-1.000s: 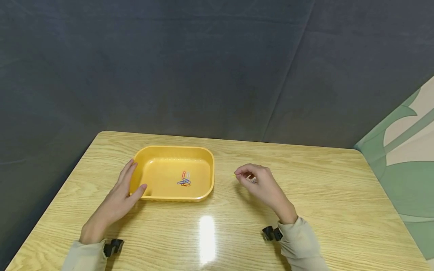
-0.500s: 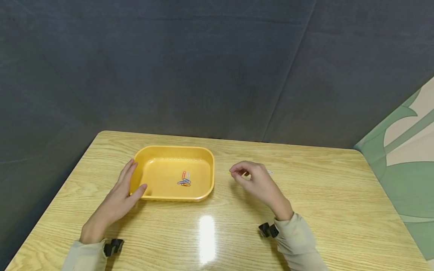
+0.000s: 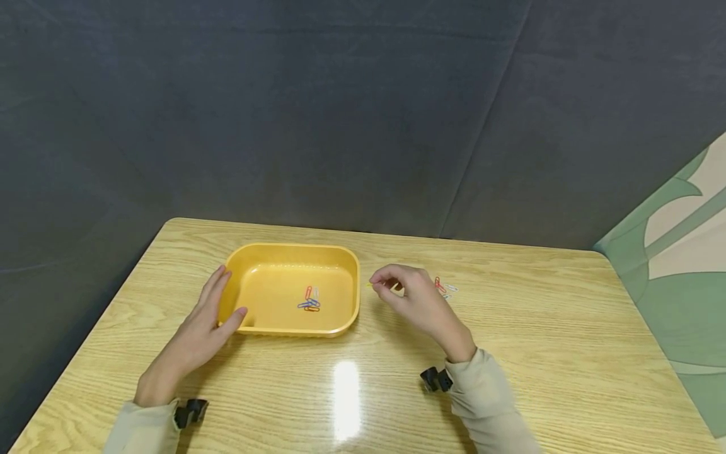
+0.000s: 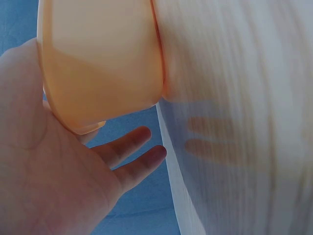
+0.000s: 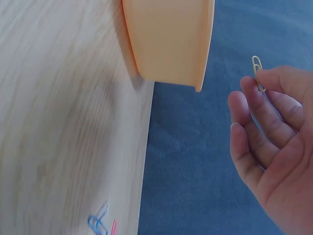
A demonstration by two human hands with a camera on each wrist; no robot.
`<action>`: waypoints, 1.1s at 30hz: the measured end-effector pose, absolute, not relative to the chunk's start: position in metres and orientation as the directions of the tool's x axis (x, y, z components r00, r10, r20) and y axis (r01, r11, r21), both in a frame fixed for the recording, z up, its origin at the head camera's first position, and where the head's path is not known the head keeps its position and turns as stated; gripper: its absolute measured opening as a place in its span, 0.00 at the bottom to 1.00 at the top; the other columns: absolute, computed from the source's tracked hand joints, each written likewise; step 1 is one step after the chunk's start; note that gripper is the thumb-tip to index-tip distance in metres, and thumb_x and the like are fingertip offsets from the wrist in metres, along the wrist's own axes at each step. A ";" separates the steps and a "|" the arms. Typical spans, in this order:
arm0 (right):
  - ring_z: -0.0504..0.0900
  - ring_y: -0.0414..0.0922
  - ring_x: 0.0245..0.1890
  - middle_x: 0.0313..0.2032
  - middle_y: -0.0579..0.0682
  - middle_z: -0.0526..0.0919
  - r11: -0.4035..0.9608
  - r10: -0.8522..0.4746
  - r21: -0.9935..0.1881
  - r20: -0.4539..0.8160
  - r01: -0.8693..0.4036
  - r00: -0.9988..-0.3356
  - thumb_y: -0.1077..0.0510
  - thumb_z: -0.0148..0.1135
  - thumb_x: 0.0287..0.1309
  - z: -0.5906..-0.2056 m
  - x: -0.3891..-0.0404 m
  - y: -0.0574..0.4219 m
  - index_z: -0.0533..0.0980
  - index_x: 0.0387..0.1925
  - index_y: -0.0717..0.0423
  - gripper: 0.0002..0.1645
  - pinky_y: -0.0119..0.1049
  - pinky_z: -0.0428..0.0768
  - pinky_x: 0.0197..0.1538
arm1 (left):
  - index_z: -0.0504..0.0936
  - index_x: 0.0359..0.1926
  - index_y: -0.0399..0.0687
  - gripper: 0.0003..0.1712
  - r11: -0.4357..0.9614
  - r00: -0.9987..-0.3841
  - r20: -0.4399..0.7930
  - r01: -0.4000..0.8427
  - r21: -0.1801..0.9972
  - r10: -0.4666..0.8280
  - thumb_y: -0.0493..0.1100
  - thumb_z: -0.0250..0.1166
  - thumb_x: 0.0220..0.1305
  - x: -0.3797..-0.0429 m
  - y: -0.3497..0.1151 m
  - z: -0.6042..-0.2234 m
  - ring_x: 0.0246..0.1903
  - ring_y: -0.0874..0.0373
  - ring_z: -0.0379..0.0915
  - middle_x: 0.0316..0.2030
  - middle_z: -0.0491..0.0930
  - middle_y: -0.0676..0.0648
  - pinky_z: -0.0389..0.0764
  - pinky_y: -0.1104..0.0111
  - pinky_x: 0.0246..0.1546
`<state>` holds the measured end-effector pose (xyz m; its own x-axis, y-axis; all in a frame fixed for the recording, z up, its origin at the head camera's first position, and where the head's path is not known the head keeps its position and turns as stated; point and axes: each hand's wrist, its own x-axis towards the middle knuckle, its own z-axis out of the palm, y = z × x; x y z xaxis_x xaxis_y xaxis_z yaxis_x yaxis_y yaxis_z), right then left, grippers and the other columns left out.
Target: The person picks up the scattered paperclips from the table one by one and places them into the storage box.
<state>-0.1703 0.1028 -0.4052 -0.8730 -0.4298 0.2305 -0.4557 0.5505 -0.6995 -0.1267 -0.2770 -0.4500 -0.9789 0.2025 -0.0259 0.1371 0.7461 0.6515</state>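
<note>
A yellow tray (image 3: 266, 290) stands on the left half of the table. Inside it lies a small group of paper clips (image 3: 312, 303), red, blue, white and orange. My left hand (image 3: 193, 340) rests on the tray's left end, fingers extended along the side and thumb over the near rim; in the left wrist view two fingers reach out straight below the tray wall (image 4: 107, 63). Just right of the tray, my right hand (image 3: 420, 304) pinches a yellow paper clip (image 5: 256, 63) between thumb and index finger, raised above the table. Its other fingers are loosely curled.
Behind the right hand a few loose paper clips (image 3: 440, 285), red, white and blue, lie on the wooden table (image 3: 544, 328). A dark cloth (image 3: 363, 126) hangs along the far edge. Both wrists carry small black cameras.
My right hand has moved left toward the tray with the yellow paper clip, uncovering the loose clips on the table. The left hand and tray have stayed put.
</note>
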 end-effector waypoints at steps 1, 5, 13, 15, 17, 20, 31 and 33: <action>0.82 0.39 0.38 0.38 0.46 0.88 0.549 -0.431 -0.701 0.228 -0.454 -0.873 0.61 0.63 0.65 -0.405 -0.171 0.101 0.83 0.41 0.54 0.06 0.35 0.80 0.42 | 0.37 0.79 0.42 0.47 0.747 -0.979 -0.025 0.138 0.650 0.202 0.56 0.51 0.75 -0.127 -0.277 -0.450 0.75 0.31 0.40 0.80 0.29 0.43 0.58 0.32 0.63; 0.81 0.39 0.37 0.38 0.45 0.87 0.553 -0.436 -0.700 0.220 -0.453 -0.872 0.60 0.63 0.66 -0.405 -0.173 0.095 0.83 0.42 0.54 0.07 0.32 0.78 0.38 | 0.36 0.79 0.42 0.47 0.745 -0.979 -0.026 0.138 0.653 0.203 0.56 0.51 0.76 -0.127 -0.277 -0.450 0.76 0.32 0.40 0.80 0.29 0.43 0.58 0.32 0.63; 0.81 0.39 0.35 0.37 0.46 0.87 0.543 -0.435 -0.698 0.242 -0.467 -0.867 0.61 0.63 0.65 -0.407 -0.175 0.083 0.84 0.41 0.57 0.06 0.29 0.75 0.32 | 0.37 0.79 0.43 0.47 0.742 -0.978 -0.025 0.139 0.656 0.205 0.56 0.51 0.75 -0.127 -0.277 -0.450 0.76 0.32 0.39 0.80 0.29 0.44 0.57 0.32 0.64; 0.80 0.40 0.36 0.38 0.47 0.87 0.537 -0.437 -0.700 0.245 -0.470 -0.865 0.61 0.63 0.65 -0.408 -0.176 0.081 0.84 0.41 0.57 0.06 0.29 0.74 0.31 | 0.37 0.79 0.42 0.47 0.743 -0.979 -0.020 0.141 0.654 0.203 0.56 0.52 0.75 -0.128 -0.277 -0.450 0.76 0.32 0.39 0.80 0.30 0.43 0.57 0.32 0.64; 0.80 0.40 0.37 0.38 0.47 0.86 0.529 -0.440 -0.705 0.247 -0.471 -0.863 0.61 0.63 0.65 -0.409 -0.176 0.078 0.84 0.41 0.57 0.07 0.29 0.73 0.31 | 0.38 0.79 0.41 0.47 0.745 -0.980 -0.015 0.142 0.652 0.200 0.56 0.52 0.75 -0.128 -0.277 -0.451 0.76 0.33 0.39 0.80 0.31 0.43 0.56 0.32 0.64; 0.79 0.41 0.37 0.38 0.46 0.86 0.515 -0.450 -0.711 0.252 -0.479 -0.857 0.61 0.63 0.65 -0.410 -0.178 0.074 0.83 0.41 0.56 0.06 0.29 0.73 0.30 | 0.38 0.79 0.41 0.47 0.743 -0.980 -0.013 0.143 0.653 0.200 0.56 0.52 0.75 -0.128 -0.277 -0.451 0.76 0.33 0.39 0.80 0.30 0.43 0.56 0.32 0.64; 0.80 0.40 0.37 0.38 0.46 0.87 0.477 -0.481 -0.717 0.270 -0.508 -0.834 0.62 0.61 0.66 -0.412 -0.184 0.059 0.83 0.40 0.56 0.06 0.40 0.81 0.40 | 0.38 0.79 0.42 0.46 0.744 -0.980 -0.017 0.138 0.654 0.197 0.56 0.52 0.75 -0.128 -0.277 -0.451 0.76 0.33 0.39 0.80 0.30 0.43 0.57 0.33 0.65; 0.80 0.40 0.36 0.38 0.46 0.86 0.475 -0.482 -0.722 0.264 -0.502 -0.835 0.62 0.61 0.66 -0.412 -0.184 0.057 0.83 0.40 0.55 0.06 0.38 0.81 0.39 | 0.38 0.79 0.42 0.46 0.743 -0.980 -0.018 0.137 0.655 0.197 0.56 0.52 0.75 -0.128 -0.277 -0.451 0.76 0.33 0.39 0.80 0.30 0.43 0.56 0.33 0.65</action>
<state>-0.1844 0.0566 -0.4122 -0.8353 -0.4825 0.2636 -0.5025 0.4754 -0.7222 -0.1281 -0.2767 -0.4506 -0.9803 0.1966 -0.0182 0.1369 0.7431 0.6551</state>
